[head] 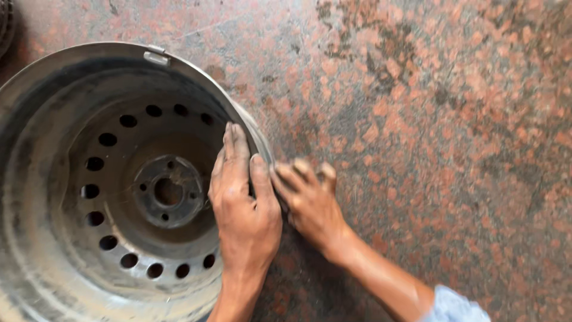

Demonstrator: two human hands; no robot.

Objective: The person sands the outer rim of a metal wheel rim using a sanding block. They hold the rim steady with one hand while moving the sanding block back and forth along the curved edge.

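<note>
1. Your left hand [244, 200] lies flat, palm down, over the right-hand lip of the steel wheel rim [113, 191]. Its fingers [235, 146] are straight and pressed together, pointing away from you, with the thumb spread off to the right along the lip. The hand presses rather than grips: nothing is closed inside it.
2. Your right hand [310, 200] sits just beside the left, on the outer side of the same lip. Its fingers [298, 173] are bent at the knuckles and blurred, so you cannot tell whether they pinch anything or only rub against the metal edge. The two thumbs lie close together, perhaps touching.
3. The right forearm runs down to the lower right, ending in a pale blue sleeve [453, 307] at the bottom edge of the view.
4. The wheel rim lies flat on the floor [453, 137], open side up, filling the left part of the view and cut off by the left and bottom edges. It is dull grey and dusty, with a ring of round holes around a centre hub [168, 191].
5. A small metal clip [156, 56] sits on the rim's far lip, well apart from both hands.
6. The floor is reddish speckled stone with dark smudges toward the upper right.
</note>
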